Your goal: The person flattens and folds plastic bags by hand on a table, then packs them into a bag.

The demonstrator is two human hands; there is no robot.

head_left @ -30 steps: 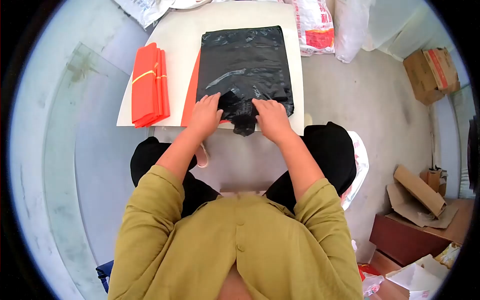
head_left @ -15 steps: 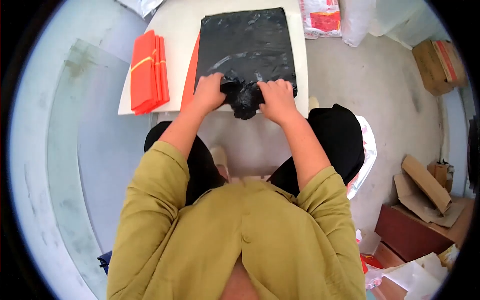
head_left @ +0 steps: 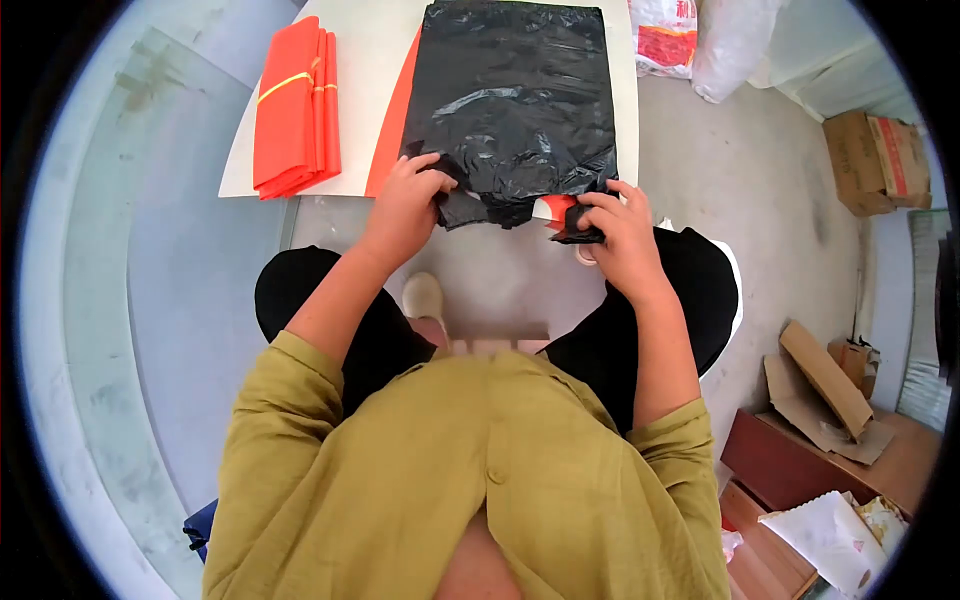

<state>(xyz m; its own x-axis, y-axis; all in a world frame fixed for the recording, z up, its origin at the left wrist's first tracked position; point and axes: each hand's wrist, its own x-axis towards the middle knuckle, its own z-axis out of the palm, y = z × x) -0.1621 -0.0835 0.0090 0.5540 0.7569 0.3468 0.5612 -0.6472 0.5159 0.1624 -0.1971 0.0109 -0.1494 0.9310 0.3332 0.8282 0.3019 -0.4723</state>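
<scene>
A black plastic bag (head_left: 510, 95) lies flat on the white table, its crumpled handle end hanging over the near edge. My left hand (head_left: 405, 205) has its fingers curled on the bag's left handle part. At the other near corner, my right hand (head_left: 622, 232) pinches the right handle part. Between the two handles a gap shows some red and white beneath. Under the bag's left side an orange-red sheet (head_left: 393, 125) sticks out. Farther left lies a stack of folded orange-red bundles (head_left: 293, 115) bound with yellow ties.
The white table (head_left: 365, 60) ends just in front of my knees. Beyond its right side stand a red-and-white sack (head_left: 664, 40) and a cardboard box (head_left: 868, 165). Flattened cardboard (head_left: 825, 390) rests on a dark red box (head_left: 770, 450) at lower right.
My hands have moved apart, the right one outward and slightly nearer me. The bunched handle end has spread out into two separate handle parts. The camera view has shifted slightly.
</scene>
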